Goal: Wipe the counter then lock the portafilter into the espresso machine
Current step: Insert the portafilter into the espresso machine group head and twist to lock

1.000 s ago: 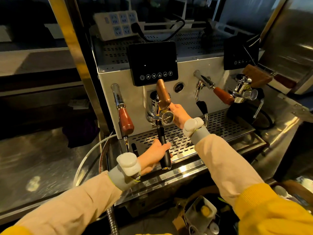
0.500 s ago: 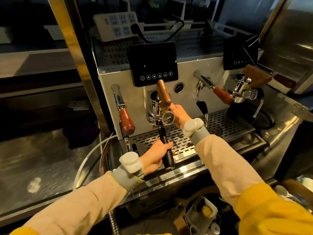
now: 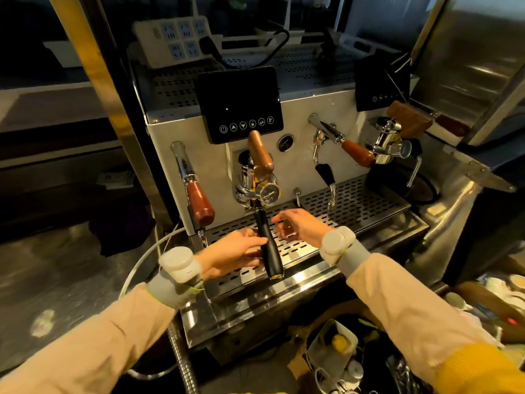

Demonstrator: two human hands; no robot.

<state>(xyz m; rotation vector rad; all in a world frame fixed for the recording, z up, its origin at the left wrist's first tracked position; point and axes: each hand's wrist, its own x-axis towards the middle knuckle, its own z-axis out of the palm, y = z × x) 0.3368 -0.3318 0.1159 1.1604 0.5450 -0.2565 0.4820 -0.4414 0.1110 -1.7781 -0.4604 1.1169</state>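
Note:
The portafilter [image 3: 268, 245] has a black handle and sits in the chrome group head [image 3: 250, 189] of the espresso machine [image 3: 176, 132]. The handle points toward me over the drip tray [image 3: 355, 206]. My left hand [image 3: 233, 254] is on the handle's left side with its fingers stretched out. Only the fingertips touch the handle, with no grip around it. My right hand [image 3: 301, 226] hovers just right of the handle, fingers spread and holding nothing. No cloth is in view.
A brown lever [image 3: 260, 155] stands above the group head and a pressure gauge [image 3: 270, 193] hangs below it. Wooden-handled steam wands are on the left [image 3: 199, 203] and right [image 3: 356, 152]. A second group head [image 3: 390, 146] is at the far right. The steel counter [image 3: 56, 274] lies to the left.
My right hand has left the group head and come back toward me, open. My left hand has loosened from a full grip and slid left. The handle has swung slightly right.

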